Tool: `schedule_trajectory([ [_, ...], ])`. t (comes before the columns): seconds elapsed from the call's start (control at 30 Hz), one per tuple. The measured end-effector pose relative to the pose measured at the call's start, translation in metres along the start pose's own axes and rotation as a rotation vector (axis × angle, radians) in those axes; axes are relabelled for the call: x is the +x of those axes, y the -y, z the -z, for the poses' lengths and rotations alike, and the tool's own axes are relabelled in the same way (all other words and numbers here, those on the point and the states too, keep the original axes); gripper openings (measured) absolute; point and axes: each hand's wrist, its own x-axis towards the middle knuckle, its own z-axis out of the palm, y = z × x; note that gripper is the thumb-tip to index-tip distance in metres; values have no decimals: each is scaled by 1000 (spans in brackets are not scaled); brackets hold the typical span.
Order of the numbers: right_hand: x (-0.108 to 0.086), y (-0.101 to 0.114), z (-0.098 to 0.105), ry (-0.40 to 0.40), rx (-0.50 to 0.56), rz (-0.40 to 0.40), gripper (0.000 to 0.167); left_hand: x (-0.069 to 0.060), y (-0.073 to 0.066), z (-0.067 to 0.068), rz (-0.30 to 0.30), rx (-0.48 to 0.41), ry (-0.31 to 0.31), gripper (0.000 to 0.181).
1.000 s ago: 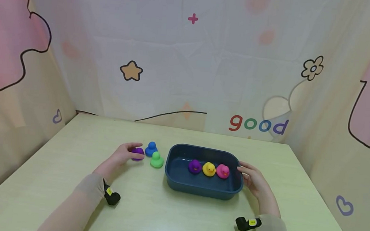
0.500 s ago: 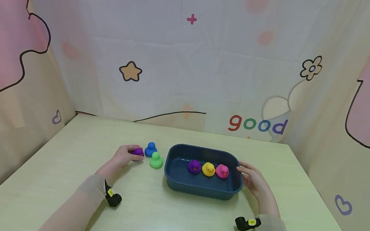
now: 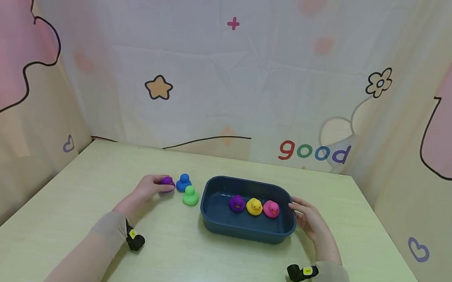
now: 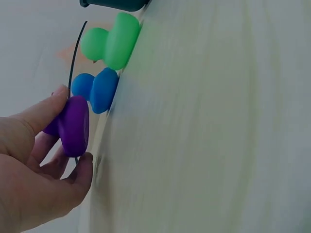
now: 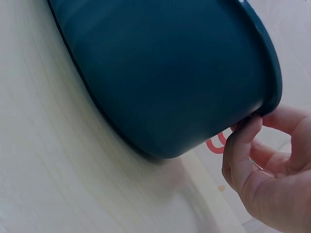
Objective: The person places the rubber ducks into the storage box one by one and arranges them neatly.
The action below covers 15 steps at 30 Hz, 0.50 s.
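Note:
A purple rubber duck [image 4: 75, 126] is pinched between the thumb and fingers of my left hand [image 3: 148, 188]. In the left wrist view it is raised slightly off the table. Close to its right stand a blue duck [image 3: 183, 183] and a green duck [image 3: 190, 196], both turned away in the head view. My right hand [image 3: 313, 220] holds the right end of a dark blue basin [image 3: 238, 231] by its rim, thumb beneath the lip in the right wrist view. Inside the basin sit a second purple duck [image 3: 237, 204], a yellow duck [image 3: 254, 206] and a pink duck [image 3: 271, 209].
The pale wooden table [image 3: 199, 264] runs back to a printed cloth backdrop [image 3: 200, 67], with cloth on both sides too. Each sleeve carries a black wrist camera, one on the left [image 3: 134, 240] and one on the right [image 3: 302, 273].
My left hand has taken hold of the purple duck, tipped it and drawn it slightly left, away from the blue duck. The right hand and basin stay put.

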Motion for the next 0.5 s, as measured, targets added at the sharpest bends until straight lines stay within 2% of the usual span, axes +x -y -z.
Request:
schedule_trajectory([
  [0.2,0,0,0,-7,-17,-6,51,2,-2,6,-8,-4,12,53],
  [0.3,1,0,-1,-6,-25,-9,55,3,-3,7,-7,-63,29,53],
  [0.47,2,0,0,2,-14,-10,52,4,-5,11,-15,-103,49,53],
  [0.5,2,0,0,5,-10,-10,51,4,-5,12,-19,-88,49,53],
])
